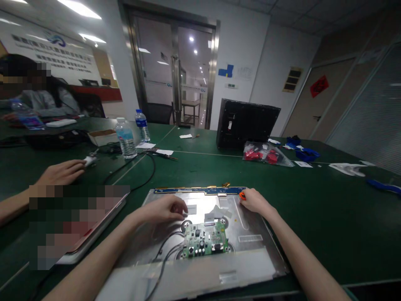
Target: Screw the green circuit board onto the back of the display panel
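Observation:
A flat metal display panel (150, 234) lies back side up in front of me. A green circuit board (205, 240) sits at its middle with black cables, and a narrow blue board (194, 191) runs along the far edge. My right hand (255, 200) is closed on a small orange-handled tool (242, 195) at the right end of the blue board; the tool's tip is hidden. Over the panel, left of a loose whitish film (221, 212), my left hand (171, 207) has its fingers curled in a pinch. What they hold, if anything, cannot be made out.
At left, another person's hand (64, 172) reaches toward a small white object (90, 160), beside a laptop-like slab (94, 234). Two water bottles (126, 138) stand behind. A black monitor housing (247, 125), a bag of red parts (266, 154) and blue tools (307, 154) lie beyond the panel.

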A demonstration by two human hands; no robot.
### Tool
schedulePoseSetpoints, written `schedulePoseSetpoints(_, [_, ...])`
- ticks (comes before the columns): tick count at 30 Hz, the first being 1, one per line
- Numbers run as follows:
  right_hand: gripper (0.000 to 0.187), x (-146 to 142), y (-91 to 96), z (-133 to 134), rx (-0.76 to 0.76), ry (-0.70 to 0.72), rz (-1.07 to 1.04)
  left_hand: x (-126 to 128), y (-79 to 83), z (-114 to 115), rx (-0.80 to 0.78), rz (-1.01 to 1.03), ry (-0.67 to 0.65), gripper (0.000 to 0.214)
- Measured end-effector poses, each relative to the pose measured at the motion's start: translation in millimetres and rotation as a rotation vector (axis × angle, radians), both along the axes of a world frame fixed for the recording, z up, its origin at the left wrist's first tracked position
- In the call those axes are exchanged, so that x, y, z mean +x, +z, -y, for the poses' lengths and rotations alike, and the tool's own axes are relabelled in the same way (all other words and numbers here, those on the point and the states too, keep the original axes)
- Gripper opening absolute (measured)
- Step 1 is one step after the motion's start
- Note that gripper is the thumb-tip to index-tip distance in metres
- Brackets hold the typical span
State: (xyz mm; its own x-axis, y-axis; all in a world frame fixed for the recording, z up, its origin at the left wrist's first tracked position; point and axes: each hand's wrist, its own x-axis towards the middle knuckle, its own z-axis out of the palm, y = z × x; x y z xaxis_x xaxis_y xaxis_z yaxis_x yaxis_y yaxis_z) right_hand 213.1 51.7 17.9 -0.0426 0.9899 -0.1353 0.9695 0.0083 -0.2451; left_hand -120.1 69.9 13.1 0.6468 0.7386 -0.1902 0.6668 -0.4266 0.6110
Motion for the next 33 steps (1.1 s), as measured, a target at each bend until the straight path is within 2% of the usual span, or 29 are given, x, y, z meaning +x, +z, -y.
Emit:
schedulePoseSetpoints(4, [0.014,-3.2,3.8,4.7,-0.045,0.142,0.011,1.2,0.2,1.7,-0.002,-0.005,-0.013,0.027])
schedulePoseSetpoints(9, [0.007,-15.5,14.1,34.1,-0.146,0.420,-0.102,2.4,-0.5,3.3,0.005,-0.016,-0.025,0.021])
schedulePoseSetpoints(12, [0.003,-23.4,17.6,49.5,-0.163,0.512,-0.141,3.0,-1.3,2.9,0.020,-0.011,-0.029,0.020])
schedulePoseSetpoints(21, [0.003,-28.6,12.9,54.4,-0.175,0.594,-0.139,4.4,-2.7,1.9,0.024,-0.002,-0.022,0.018])
schedulePoseSetpoints(33, [0.005,-30.9,6.2,58.2,-0.188,0.577,-0.174,5.2,-2.2,2.7,0.014,-0.025,-0.005,0.016])
